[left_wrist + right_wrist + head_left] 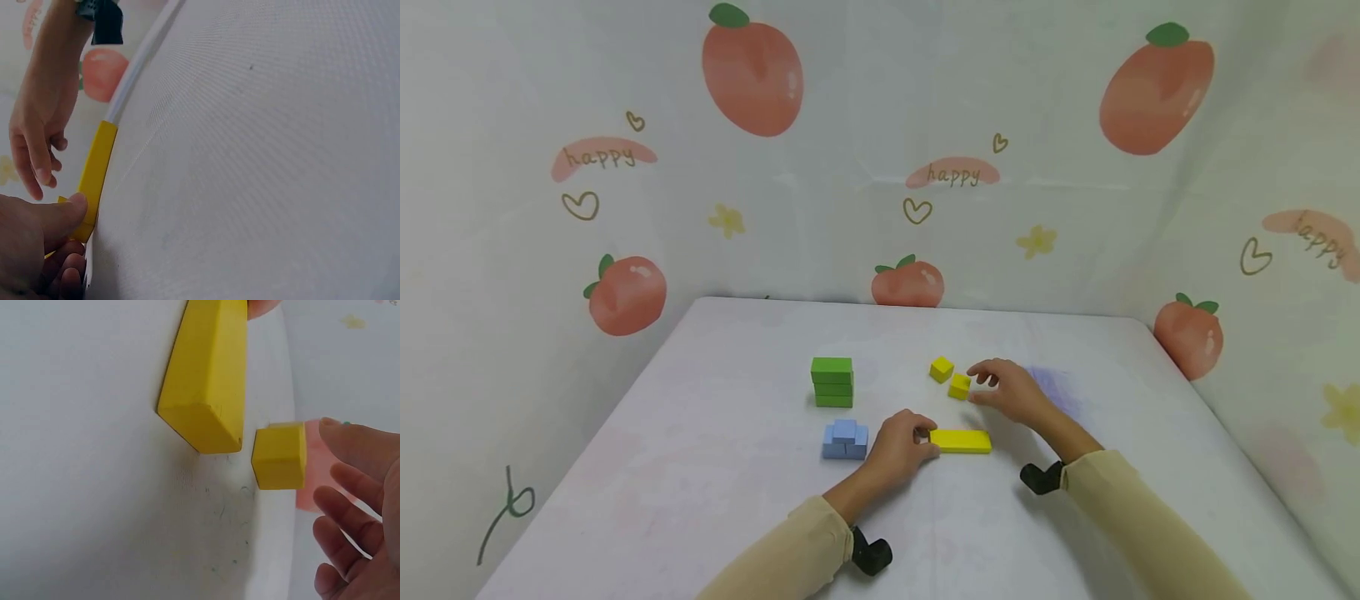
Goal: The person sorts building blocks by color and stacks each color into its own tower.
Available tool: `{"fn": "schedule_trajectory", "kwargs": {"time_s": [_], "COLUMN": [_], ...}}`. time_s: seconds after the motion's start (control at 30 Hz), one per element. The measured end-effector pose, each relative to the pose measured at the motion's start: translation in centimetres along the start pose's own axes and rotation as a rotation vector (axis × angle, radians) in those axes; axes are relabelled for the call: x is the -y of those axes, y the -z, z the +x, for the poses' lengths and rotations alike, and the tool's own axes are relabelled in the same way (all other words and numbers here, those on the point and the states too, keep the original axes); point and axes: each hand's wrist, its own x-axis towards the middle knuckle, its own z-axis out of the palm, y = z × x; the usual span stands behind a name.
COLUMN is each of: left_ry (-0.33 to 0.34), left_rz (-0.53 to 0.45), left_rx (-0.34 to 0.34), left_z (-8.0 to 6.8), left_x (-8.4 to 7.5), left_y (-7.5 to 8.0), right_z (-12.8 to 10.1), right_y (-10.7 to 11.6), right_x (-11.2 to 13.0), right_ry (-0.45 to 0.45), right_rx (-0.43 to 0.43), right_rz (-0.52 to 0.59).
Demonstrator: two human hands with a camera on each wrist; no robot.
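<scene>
A long yellow block (961,442) lies flat on the table. My left hand (901,448) pinches its left end; in the left wrist view the thumb (76,206) presses on the yellow block (100,159) while the other fingers curl below. My right hand (1011,392) hovers beyond the block with fingers loosely bent and nothing between them. Just left of its fingertips sits a yellow cube (959,386), and a second yellow cube (942,369) stands behind that one. From the right wrist, the thumb points toward a yellow cube (278,459), with a gap between them.
Left of my left hand, light blue blocks (845,442) form a low stack with one piece on top. Behind them rises a stack of green blocks (832,383). A white cloth covers the table (700,500), and a fruit-printed curtain (835,217) hangs behind it.
</scene>
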Motion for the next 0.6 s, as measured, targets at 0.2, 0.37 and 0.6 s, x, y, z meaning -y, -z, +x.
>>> {"fn": "schedule_trajectory", "kwargs": {"time_s": [0.2, 0.37, 0.6], "left_ry": [0.001, 0.008, 0.012], "left_rz": [0.008, 0.018, 0.023], "left_rx": [0.005, 0.000, -0.001], "left_z": [0.1, 0.1, 0.1], "left_x": [0.1, 0.1, 0.0], "left_y": [-0.2, -0.2, -0.2], "right_z": [1.3, 2.0, 2.3], "right_y": [-0.8, -1.5, -2.0], "right_x": [-0.3, -0.6, -0.9], "right_ry": [-0.020, -0.075, -0.091], "right_rx": [-0.010, 0.005, 0.006], "right_rz": [0.000, 0.011, 0.004]}}
